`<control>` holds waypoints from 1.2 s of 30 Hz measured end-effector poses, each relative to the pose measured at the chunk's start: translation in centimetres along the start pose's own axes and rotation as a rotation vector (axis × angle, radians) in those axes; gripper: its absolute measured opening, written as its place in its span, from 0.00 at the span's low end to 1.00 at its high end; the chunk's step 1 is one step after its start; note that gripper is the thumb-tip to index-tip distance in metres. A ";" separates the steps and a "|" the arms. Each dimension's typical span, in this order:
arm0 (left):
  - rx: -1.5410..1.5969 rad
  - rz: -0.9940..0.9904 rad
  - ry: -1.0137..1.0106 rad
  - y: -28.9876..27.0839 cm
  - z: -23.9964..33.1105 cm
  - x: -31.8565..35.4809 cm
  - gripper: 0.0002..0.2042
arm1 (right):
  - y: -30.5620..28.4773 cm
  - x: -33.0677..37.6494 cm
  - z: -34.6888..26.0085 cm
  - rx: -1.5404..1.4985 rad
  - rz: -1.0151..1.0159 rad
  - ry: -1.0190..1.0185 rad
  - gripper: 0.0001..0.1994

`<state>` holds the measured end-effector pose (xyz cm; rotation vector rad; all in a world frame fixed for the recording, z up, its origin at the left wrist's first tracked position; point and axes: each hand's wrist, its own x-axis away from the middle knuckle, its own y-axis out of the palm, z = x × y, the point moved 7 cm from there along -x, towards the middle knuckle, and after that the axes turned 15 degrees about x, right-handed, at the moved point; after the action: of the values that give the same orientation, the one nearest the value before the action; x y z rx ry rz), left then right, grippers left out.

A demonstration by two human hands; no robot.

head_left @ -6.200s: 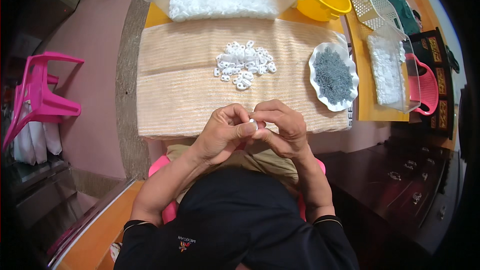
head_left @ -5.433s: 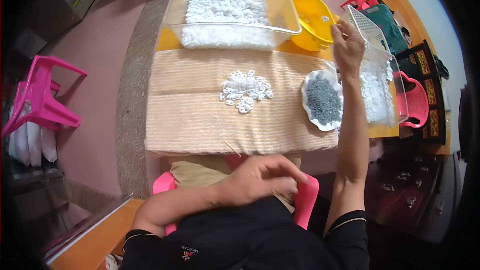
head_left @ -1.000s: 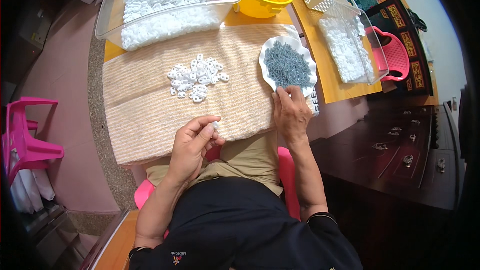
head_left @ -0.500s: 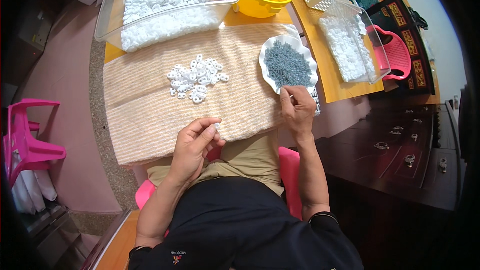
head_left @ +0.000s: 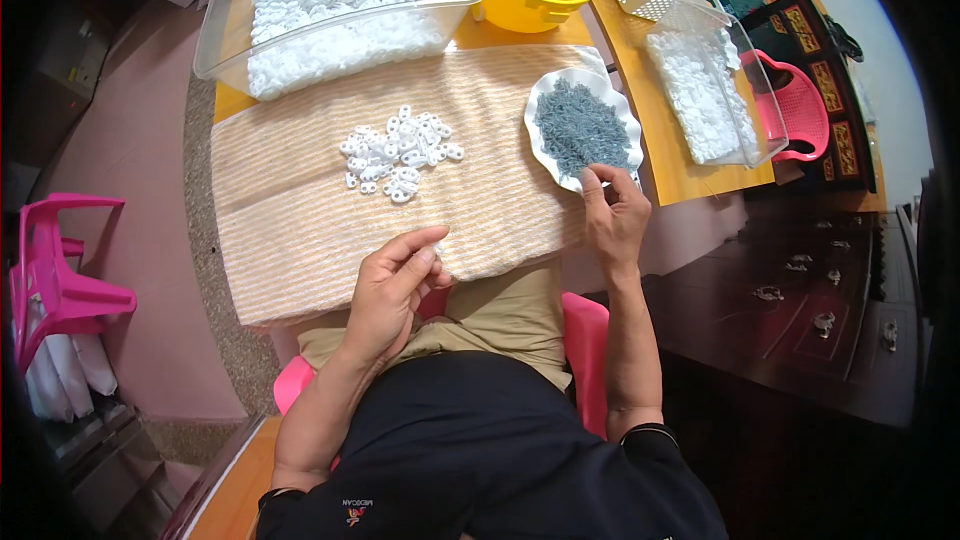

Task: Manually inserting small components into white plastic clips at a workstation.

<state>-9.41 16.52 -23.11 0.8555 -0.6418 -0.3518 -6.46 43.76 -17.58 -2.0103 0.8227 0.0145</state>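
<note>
Left hand [head_left: 388, 288]: pinching a white piece [head_left: 438, 249]
Right hand [head_left: 616, 220]: hovering at dish [head_left: 535, 132], hold unclear
Yellow tub [head_left: 528, 10]: standing beyond cloth [head_left: 300, 230]

Brightly lit cloth [head_left: 300, 235]; soft shadows; bent edges; black rim

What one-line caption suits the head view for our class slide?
Left hand pinches a small white piece; right hand is at the white dish of grey pieces.
</note>
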 end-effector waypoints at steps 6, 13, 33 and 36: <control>0.072 0.011 -0.051 0.5 -0.9 -0.2 0.13 | 2.4 3.7 -6.1 -0.374 -0.178 -0.154 0.05; 0.195 -0.015 -0.100 1.1 -1.1 0.2 0.12 | 5.9 6.5 -10.7 -0.688 -0.344 -0.319 0.06; 0.150 0.067 0.009 -0.5 0.3 -0.1 0.10 | 9.0 7.0 -9.7 -0.968 -0.769 0.166 0.06; 0.138 0.055 0.022 -0.5 0.5 -0.2 0.10 | 9.1 7.2 -9.9 -0.974 -0.779 0.175 0.06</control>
<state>-9.90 15.99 -23.32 0.9700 -0.6742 -0.2500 -8.97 29.15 -21.21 -3.1745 0.0252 -0.2522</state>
